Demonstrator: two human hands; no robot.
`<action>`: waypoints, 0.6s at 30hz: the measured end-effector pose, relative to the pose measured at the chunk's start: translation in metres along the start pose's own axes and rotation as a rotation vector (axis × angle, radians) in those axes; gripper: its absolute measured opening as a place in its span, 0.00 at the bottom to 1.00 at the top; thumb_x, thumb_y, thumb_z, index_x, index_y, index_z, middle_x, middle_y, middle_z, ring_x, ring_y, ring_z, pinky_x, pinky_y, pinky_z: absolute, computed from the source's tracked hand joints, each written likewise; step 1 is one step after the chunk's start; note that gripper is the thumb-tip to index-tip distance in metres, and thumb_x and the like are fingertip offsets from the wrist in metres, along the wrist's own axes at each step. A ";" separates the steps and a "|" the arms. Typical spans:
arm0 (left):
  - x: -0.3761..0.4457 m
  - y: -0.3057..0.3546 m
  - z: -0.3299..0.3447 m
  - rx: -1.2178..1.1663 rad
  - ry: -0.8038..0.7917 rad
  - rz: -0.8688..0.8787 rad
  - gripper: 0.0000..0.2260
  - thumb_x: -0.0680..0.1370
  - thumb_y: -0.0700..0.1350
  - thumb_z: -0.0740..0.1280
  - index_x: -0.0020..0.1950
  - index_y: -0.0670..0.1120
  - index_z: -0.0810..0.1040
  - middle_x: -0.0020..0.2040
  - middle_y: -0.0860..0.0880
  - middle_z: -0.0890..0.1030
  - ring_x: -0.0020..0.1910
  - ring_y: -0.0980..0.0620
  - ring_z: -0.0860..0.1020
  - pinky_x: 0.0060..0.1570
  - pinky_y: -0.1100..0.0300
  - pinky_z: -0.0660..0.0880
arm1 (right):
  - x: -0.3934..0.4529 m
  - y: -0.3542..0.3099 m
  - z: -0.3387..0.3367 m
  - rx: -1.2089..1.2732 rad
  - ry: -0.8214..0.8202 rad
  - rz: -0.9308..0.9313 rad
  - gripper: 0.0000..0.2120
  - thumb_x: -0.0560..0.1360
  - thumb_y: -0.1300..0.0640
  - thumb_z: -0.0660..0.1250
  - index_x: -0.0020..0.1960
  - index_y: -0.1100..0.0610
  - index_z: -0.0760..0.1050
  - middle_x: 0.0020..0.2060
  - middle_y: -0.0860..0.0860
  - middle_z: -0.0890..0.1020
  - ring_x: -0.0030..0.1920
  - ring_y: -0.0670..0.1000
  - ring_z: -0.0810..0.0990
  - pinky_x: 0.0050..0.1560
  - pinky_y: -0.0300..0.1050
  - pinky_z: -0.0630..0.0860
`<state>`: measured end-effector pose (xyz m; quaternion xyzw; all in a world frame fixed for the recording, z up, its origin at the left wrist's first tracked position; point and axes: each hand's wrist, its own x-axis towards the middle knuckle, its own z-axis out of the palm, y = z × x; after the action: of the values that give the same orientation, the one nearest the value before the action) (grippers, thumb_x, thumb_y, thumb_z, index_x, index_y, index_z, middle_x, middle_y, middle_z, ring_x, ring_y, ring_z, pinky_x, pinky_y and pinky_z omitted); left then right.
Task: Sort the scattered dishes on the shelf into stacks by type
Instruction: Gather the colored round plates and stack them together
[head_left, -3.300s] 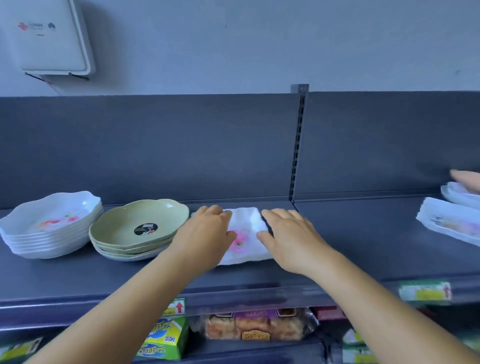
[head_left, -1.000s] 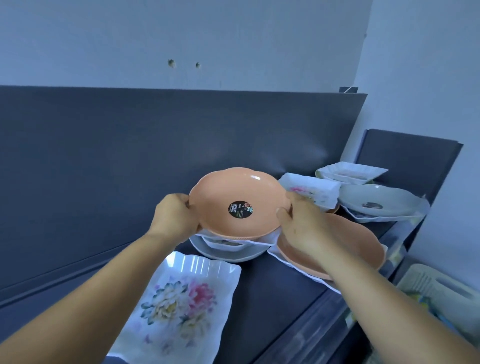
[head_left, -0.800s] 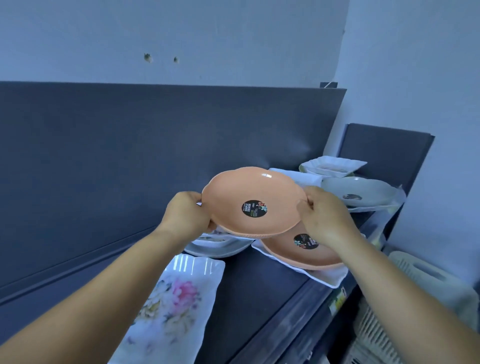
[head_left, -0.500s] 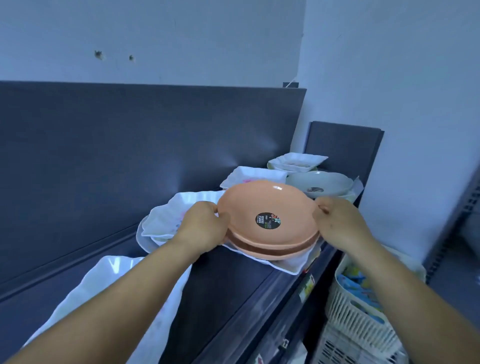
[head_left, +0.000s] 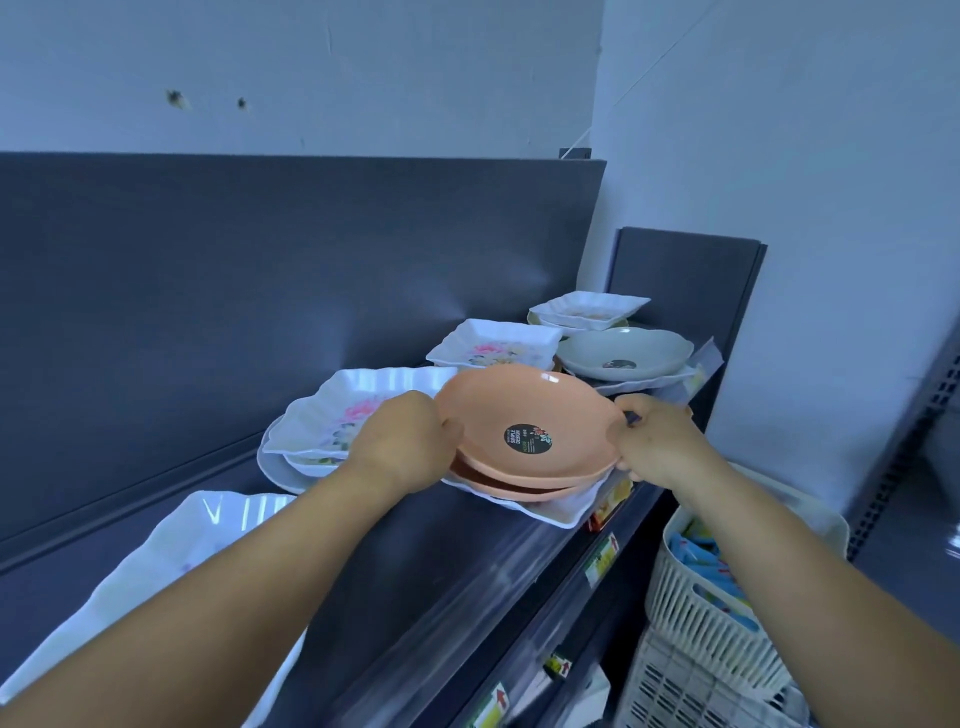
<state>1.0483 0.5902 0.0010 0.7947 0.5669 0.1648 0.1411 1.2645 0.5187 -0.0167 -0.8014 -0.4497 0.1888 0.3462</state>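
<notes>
1. I hold the round orange plastic plate (head_left: 524, 415) on a second orange plate (head_left: 519, 487), left grip (head_left: 402, 447) and right grip (head_left: 654, 441) at its opposite rims.
2. Left of it lies the white scalloped flowered dish (head_left: 343, 410); behind sit the square flowered dish (head_left: 496, 345) and the pale green round plate (head_left: 626, 351).
3. Right of the dark grey shelf (head_left: 415, 561) stands the white slatted plastic basket (head_left: 696, 623).

Left hand (head_left: 402, 447) and right hand (head_left: 655, 439) hold an orange plate (head_left: 524, 423) over another orange plate (head_left: 519, 486).

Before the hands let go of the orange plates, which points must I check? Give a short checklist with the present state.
1. Both hands grip the top orange plate: left hand, right hand. Ok.
2. Same type beneath: second orange plate. Ok.
3. Plates nested level: cannot tell.
4. Base is a white tray, another type. Not ok.
5. Tray overhangs the shelf edge. Not ok.
</notes>
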 end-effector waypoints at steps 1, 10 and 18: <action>-0.001 0.001 0.000 0.005 -0.003 -0.005 0.19 0.81 0.50 0.58 0.31 0.45 0.63 0.29 0.49 0.68 0.36 0.45 0.70 0.37 0.58 0.67 | 0.001 -0.001 -0.001 0.013 -0.009 0.028 0.09 0.76 0.61 0.59 0.54 0.60 0.73 0.46 0.60 0.83 0.49 0.61 0.82 0.55 0.58 0.80; -0.012 0.012 0.003 0.049 0.027 -0.026 0.21 0.81 0.50 0.58 0.29 0.45 0.59 0.38 0.39 0.76 0.32 0.42 0.70 0.29 0.57 0.61 | 0.008 0.000 -0.016 0.033 -0.020 0.085 0.14 0.74 0.64 0.57 0.53 0.63 0.78 0.45 0.60 0.84 0.42 0.59 0.83 0.44 0.47 0.80; -0.027 0.008 0.012 0.076 0.067 -0.065 0.22 0.80 0.53 0.58 0.29 0.45 0.61 0.30 0.41 0.72 0.30 0.42 0.70 0.30 0.58 0.63 | 0.016 0.001 -0.012 -0.020 -0.092 -0.050 0.20 0.82 0.53 0.50 0.54 0.65 0.76 0.46 0.57 0.76 0.43 0.53 0.71 0.50 0.48 0.72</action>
<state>1.0517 0.5622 -0.0094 0.7748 0.6026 0.1648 0.0970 1.2805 0.5279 -0.0089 -0.7838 -0.4871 0.2120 0.3216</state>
